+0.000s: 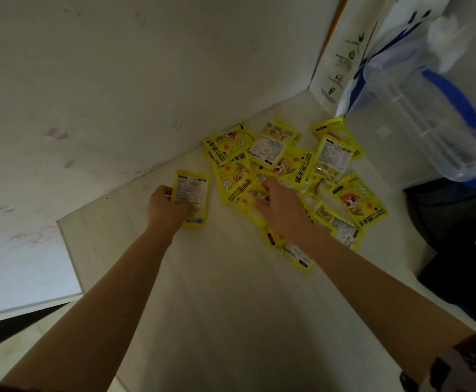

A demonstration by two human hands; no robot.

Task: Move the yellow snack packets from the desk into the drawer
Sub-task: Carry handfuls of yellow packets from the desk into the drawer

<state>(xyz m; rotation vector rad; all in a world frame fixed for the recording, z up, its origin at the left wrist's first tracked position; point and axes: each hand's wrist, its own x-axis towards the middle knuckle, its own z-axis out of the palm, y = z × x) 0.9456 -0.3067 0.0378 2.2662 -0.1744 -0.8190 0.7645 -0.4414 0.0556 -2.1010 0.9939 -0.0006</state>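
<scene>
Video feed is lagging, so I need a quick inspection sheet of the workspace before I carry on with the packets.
Surface: pale desk, set against a wall.
Job's things: yellow packets heaped near the corner; one single packet lies apart at the left. No drawer in view.
Clutter: clear plastic container with blue handle at right; printed bag behind it.
Hands: left hand grips the single packet; right hand reaches into the heap, grip unclear.
Cables: nothing seen.
Surroundings: marked white wall; dark area to the right.

Yellow snack packets (284,171) are showing white label panels, white flowers and red-haired cartoon figures. The desk (231,292) is showing pale off-white. The clear container (418,114) is showing a blue handle.
</scene>
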